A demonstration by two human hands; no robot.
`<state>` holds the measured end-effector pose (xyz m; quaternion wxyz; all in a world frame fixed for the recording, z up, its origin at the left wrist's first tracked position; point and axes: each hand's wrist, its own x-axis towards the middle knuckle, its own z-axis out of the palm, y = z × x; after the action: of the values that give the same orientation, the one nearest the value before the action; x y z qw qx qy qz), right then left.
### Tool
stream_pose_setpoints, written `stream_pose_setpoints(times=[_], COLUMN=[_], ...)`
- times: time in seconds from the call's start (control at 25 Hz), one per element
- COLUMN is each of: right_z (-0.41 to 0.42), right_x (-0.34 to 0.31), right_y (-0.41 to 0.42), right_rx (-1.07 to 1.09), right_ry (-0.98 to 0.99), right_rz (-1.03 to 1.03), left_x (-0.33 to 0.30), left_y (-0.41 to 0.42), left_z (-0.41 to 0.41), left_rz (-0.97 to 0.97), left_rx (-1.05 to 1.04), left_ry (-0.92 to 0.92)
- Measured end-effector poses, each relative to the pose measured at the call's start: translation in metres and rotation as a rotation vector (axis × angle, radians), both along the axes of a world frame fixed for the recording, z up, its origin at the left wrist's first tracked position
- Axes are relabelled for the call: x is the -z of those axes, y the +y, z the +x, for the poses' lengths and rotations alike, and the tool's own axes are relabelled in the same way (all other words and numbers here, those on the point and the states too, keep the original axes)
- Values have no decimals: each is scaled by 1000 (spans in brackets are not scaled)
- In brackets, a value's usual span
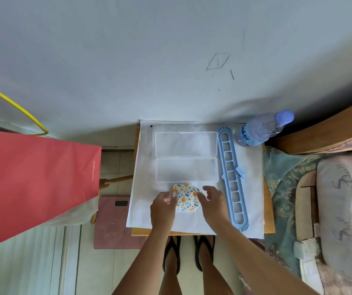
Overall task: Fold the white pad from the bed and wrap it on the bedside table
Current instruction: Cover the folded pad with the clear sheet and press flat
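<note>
A small folded pad (185, 198), white with an orange and green flower print, lies on the white cloth that covers the bedside table (198, 228). My left hand (163, 207) rests at the pad's left edge, fingertips touching it. My right hand (212, 201) hovers at the pad's right edge with fingers curled and apart. I cannot tell whether either hand pinches the pad. The bed (341, 199) lies to the right.
Two clear plastic trays (186, 157) sit behind the pad. A long blue slotted hanger (232, 179) lies to the right, a water bottle (262, 128) at the back right corner. A red paper bag (32, 184) stands at left. A pink scale (111, 222) is on the floor.
</note>
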<state>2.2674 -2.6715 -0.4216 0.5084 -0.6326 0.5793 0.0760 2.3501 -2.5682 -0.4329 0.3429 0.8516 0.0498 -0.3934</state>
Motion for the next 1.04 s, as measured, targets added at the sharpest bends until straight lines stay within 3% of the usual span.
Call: stream_pose_setpoints(times=[0.08,0.28,0.48,0.68,0.84,1.04], right_z=[2,10,-6,-5,29,62], right_x=[13,30,29,1,-14,1], right_y=[6,1,2,-11,-38,-53], right_rx=[121,362,333,264,202,76], right_ry=[72,94,92,-39,-151,-59], right_rz=[133,230,252,146,10,-94], left_x=[5,19,19,-3,-16,-11], left_y=[-6,-11,-3,-7,-35,-64], left_z=[-3,-3,-7,0,28,52], left_rz=[2,-2,-33,-147,-158,-100], left_rx=[15,-1,-11,-75,54,145], left_ry=[-6,-7,42,66,-166,-306])
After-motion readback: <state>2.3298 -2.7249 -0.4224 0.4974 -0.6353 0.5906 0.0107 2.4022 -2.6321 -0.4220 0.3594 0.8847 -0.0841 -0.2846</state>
